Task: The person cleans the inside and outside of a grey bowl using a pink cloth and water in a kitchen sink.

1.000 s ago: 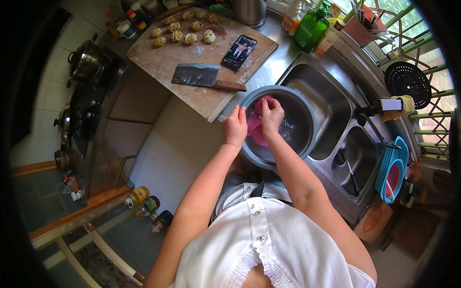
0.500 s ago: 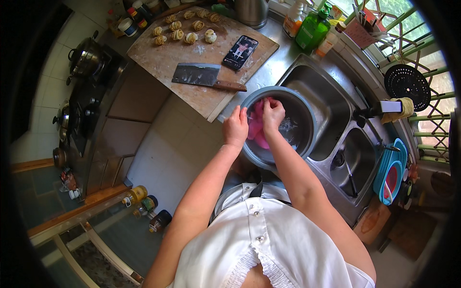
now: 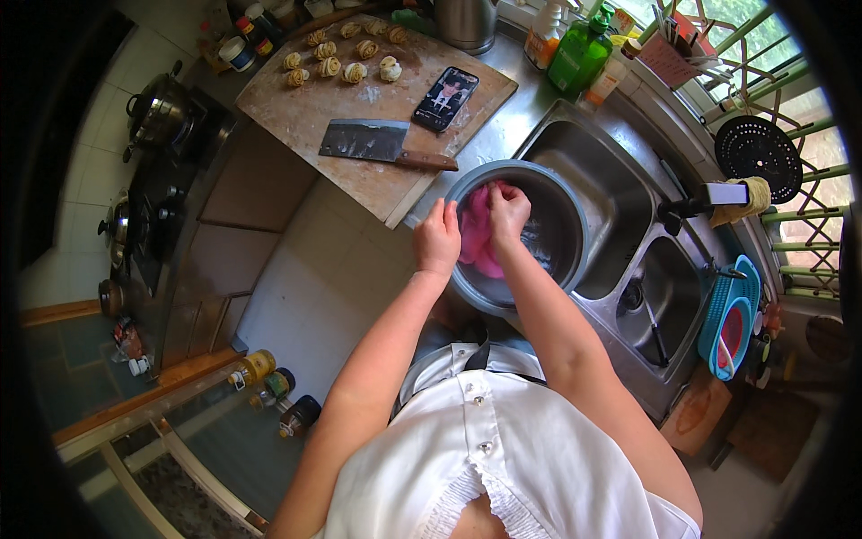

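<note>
A grey round basin point(image 3: 575, 202) sits at the near left edge of the sink counter, with some water in its bottom. Inside it, bunched against the left wall, is a wet pink cloth point(image 3: 483, 256). My right hand point(image 3: 509, 214) reaches over the basin, fingers pinched together on the upper part of the cloth. Over the left rim lies my left hand point(image 3: 436, 235), its fingers curled and closed there; its fingertips are partly hidden, and it seems to grip the basin's edge.
Beyond the basin, a wooden board point(image 3: 287, 94) carries rolled dough pieces point(image 3: 329, 67), a cleaver point(image 3: 364, 141) and a phone point(image 3: 445, 99). To the right is a double sink point(image 3: 588, 148) with a tap point(image 3: 691, 208). A green bottle point(image 3: 579, 56) stands behind; a stove point(image 3: 171, 193) is left.
The pink cloth has shifted slightly in the basin and its folds look different. Both hands keep nearly the same places.
</note>
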A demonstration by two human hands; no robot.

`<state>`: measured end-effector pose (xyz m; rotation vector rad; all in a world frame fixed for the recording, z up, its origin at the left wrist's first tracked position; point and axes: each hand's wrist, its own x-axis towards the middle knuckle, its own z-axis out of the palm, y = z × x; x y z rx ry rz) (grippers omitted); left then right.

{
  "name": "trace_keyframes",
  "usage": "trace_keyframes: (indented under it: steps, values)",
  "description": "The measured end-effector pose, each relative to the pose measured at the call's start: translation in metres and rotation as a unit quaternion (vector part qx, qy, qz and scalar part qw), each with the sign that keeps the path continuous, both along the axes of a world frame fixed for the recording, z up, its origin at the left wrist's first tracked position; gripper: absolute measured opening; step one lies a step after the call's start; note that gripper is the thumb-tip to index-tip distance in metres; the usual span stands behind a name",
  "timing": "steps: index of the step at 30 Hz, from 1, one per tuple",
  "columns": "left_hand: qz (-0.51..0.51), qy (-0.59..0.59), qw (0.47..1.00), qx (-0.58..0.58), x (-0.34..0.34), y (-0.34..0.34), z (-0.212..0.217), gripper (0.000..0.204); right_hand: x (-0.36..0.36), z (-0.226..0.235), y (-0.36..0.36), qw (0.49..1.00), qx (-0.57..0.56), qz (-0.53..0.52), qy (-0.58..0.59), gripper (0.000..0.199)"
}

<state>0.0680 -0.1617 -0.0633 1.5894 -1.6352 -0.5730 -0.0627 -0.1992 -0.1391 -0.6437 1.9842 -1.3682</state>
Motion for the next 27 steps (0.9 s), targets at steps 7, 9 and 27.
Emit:
trace_keyframes:
  steps: [7,9,27]
  values:
    - [0.026,-0.016,1.000,0.007,0.000,0.003,0.002,0.026,0.000,0.031,0.022,0.871,0.129,0.308,0.360,0.022]
    - [0.026,-0.019,0.999,0.010,-0.001,0.003,0.004,0.026,0.003,0.039,0.029,0.813,0.099,0.418,0.394,0.019]
    - [0.026,0.075,0.997,0.025,-0.001,0.004,-0.001,0.032,0.009,0.078,0.069,0.893,-0.068,0.427,-0.123,0.011]
